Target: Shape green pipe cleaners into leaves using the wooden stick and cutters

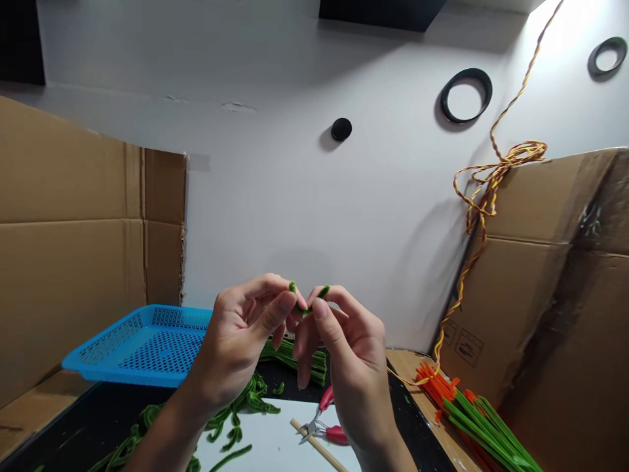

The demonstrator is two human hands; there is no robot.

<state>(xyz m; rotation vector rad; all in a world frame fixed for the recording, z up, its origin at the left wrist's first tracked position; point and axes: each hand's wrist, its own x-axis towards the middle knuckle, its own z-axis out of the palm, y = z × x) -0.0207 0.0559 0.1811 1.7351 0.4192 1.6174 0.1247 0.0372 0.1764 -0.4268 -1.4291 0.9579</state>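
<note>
A short green pipe cleaner is held up between my hands, its two ends sticking up and its middle bent low. My left hand pinches one side of it between thumb and forefinger. On the other side, the thumb and forefinger of my right hand grip it too. Below them, a white sheet carries red-handled cutting pliers, a thin wooden stick and a loose green pipe cleaner piece. Curled green pieces lie heaped by my left forearm, partly hidden by it.
A blue perforated basket stands at the left. Behind my hands lies a bundle of green pipe cleaners. Orange and green stems are at the right. Cardboard walls flank the black work surface, and a twisted yellow cord hangs at the right.
</note>
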